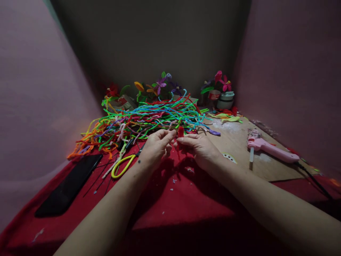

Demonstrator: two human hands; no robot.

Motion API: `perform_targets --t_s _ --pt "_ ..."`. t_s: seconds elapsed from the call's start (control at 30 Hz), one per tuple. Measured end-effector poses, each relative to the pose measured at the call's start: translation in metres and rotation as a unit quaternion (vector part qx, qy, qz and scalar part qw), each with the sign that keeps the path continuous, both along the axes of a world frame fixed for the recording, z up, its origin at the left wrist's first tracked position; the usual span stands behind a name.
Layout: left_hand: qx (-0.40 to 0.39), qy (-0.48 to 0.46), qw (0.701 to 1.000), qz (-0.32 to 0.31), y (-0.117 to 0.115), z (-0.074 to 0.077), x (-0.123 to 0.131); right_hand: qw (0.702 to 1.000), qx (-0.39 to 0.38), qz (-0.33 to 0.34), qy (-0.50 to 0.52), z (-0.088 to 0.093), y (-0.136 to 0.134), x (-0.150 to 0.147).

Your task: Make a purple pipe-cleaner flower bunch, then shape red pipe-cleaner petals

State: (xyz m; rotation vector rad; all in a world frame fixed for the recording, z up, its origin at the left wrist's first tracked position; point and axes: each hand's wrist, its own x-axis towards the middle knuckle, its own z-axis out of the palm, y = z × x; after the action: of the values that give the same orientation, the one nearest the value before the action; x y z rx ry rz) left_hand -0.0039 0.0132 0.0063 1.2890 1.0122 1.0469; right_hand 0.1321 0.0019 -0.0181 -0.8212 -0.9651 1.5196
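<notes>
My left hand [157,146] and my right hand [199,147] meet over a red cloth [170,202], both pinching a short red pipe cleaner piece [180,132] that stands between their fingertips. The fingers of each hand are closed on it. Just beyond the hands lies a big tangled pile of pipe cleaners [141,122] in green, blue, orange, red and pink.
Yellow-handled scissors [125,164] and a black phone [69,185] lie left of my hands. A pink glue gun [269,147] rests on a wooden board [239,156] at right. Finished pipe-cleaner flowers [160,85] and a small pot [225,100] stand at the back. Walls close in on both sides.
</notes>
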Motion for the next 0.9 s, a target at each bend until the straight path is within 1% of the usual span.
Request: perform_targets --t_s 0.07,0.17,0.23,0.33,0.4,0.47,0.53,0.63,0.7,0.8,0.9 --pt "-0.015 0.003 1.000 -0.012 0.000 -0.001 0.000 0.999 -0.003 -0.035 0.029 -0.001 0.004 0.002" --pt "-0.005 0.009 1.000 -0.026 -0.002 -0.004 0.001 0.997 -0.008 -0.065 0.050 -0.004 0.010 0.004" --pt "0.011 0.021 0.999 -0.032 -0.004 -0.005 0.003 0.995 -0.013 -0.071 0.063 -0.006 0.014 0.005" --pt "0.035 0.045 0.996 -0.072 -0.006 -0.005 0.005 0.994 -0.012 -0.066 0.083 -0.009 0.016 0.004" --pt "0.044 0.040 0.994 -0.096 -0.006 -0.004 0.004 0.993 -0.017 -0.062 0.100 -0.009 0.016 0.004" --pt "0.027 0.014 0.994 -0.101 -0.005 -0.003 0.003 0.991 -0.027 -0.062 0.116 -0.008 0.014 0.003" --pt "-0.017 -0.008 0.995 -0.102 -0.004 -0.001 0.001 0.990 -0.035 -0.062 0.124 -0.006 0.012 0.003" --pt "-0.083 -0.004 0.989 -0.121 -0.002 0.003 -0.004 0.992 -0.029 -0.055 0.112 -0.004 0.010 0.003" --pt "-0.095 0.003 0.987 -0.129 -0.002 0.005 -0.006 0.995 -0.008 -0.050 0.086 -0.005 0.011 0.004" --pt "-0.068 0.005 0.992 -0.109 -0.003 0.007 -0.006 0.997 0.031 -0.055 0.045 -0.007 0.013 0.005" --pt "-0.031 0.033 0.996 -0.075 -0.004 0.004 -0.002 0.997 0.045 -0.068 0.009 -0.007 0.012 0.005"
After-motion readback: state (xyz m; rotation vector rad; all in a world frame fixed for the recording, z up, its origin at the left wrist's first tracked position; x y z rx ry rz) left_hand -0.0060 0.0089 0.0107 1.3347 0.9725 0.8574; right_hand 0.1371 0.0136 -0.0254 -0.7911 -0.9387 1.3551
